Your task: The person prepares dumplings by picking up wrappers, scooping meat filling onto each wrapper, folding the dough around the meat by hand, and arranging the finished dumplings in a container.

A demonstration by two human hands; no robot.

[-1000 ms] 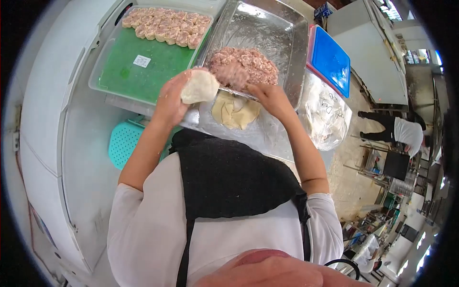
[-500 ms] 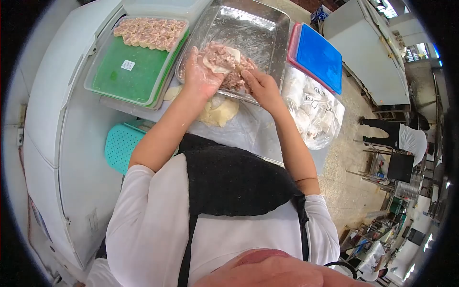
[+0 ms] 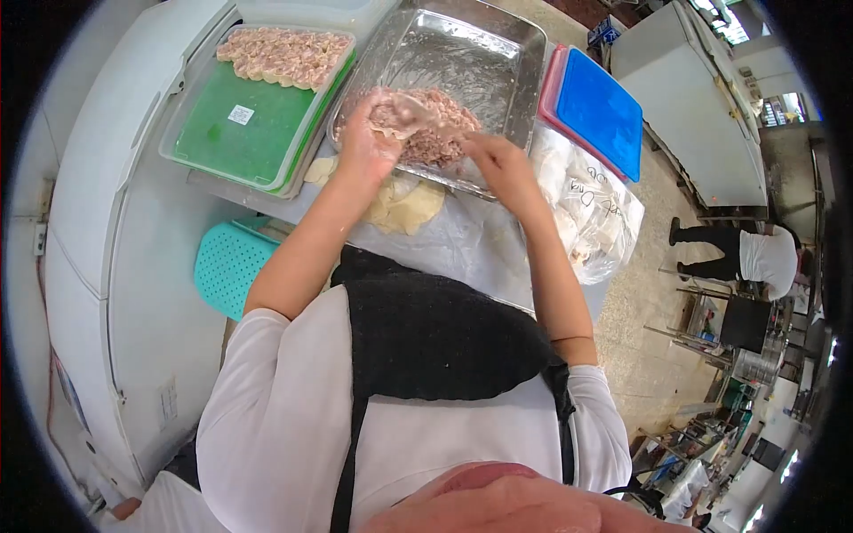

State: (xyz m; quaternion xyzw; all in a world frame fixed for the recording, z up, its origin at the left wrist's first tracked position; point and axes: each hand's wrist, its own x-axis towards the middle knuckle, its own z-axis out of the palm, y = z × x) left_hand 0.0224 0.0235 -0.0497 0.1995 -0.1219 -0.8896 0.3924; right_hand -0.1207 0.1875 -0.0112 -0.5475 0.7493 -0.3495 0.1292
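Note:
My left hand cups a thin round dumpling wrapper with pink minced meat on it, at the near left of a metal tray. My right hand is closed on a spoon-like utensil, which reaches across to the wrapper and is smeared by motion. Under and between both hands, a mound of minced meat lies in the metal tray. Pale dough wrappers are piled on the table just below my left wrist.
On the left, a plastic container with a green base holds rows of filled dumplings. To the right are a blue lid and a bagged white bundle. A turquoise basket sits lower left. Another person stands far right.
The utensil has come up out of the meat mound and over the wrapper in my left hand. My right hand has shifted slightly right and down.

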